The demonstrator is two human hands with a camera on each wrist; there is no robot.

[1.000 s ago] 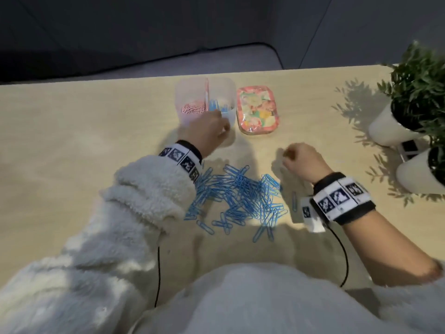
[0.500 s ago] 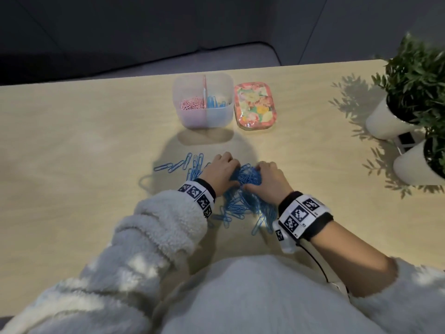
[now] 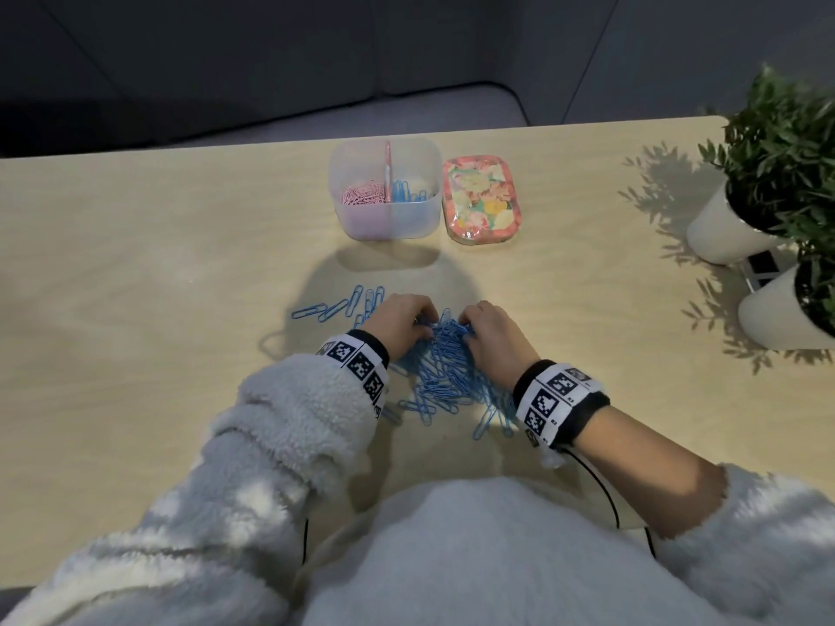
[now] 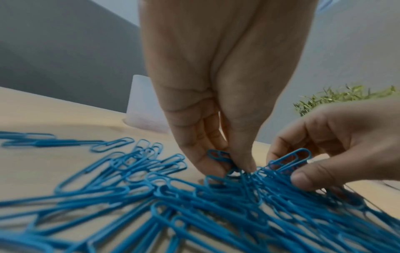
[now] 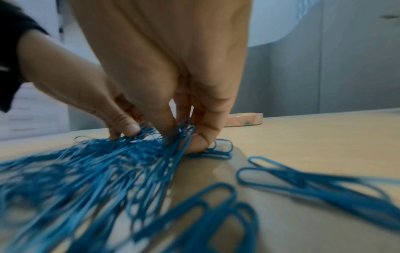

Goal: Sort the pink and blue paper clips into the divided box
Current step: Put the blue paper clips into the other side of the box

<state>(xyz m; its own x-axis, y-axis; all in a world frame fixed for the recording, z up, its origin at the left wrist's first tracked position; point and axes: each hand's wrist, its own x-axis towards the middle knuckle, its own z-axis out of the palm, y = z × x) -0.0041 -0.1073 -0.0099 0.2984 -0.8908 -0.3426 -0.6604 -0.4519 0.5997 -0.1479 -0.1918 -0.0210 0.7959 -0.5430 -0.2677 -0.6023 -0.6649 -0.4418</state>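
Note:
A pile of blue paper clips [image 3: 445, 372] lies on the table in front of me. My left hand [image 3: 418, 319] and right hand [image 3: 470, 322] meet at its far edge, each pinching a bunch of clips with curled fingers. The left wrist view shows my left hand [image 4: 229, 164] with its thumb and fingers closed on the clips. In the right wrist view my right hand [image 5: 184, 137] grips a raised bunch. The clear divided box [image 3: 343, 173] stands farther back, with pink clips [image 3: 363, 194] in its left half and blue clips [image 3: 406, 192] in its right half.
A floral lid [image 3: 481, 198] lies just right of the box. A few loose blue clips [image 3: 334, 307] lie left of my left hand. Two potted plants in white pots [image 3: 723, 228] stand at the table's right edge.
One second ago my left hand was at the box and my right hand beside the pile. Both came together on the pile and have bunched the clips up between them.

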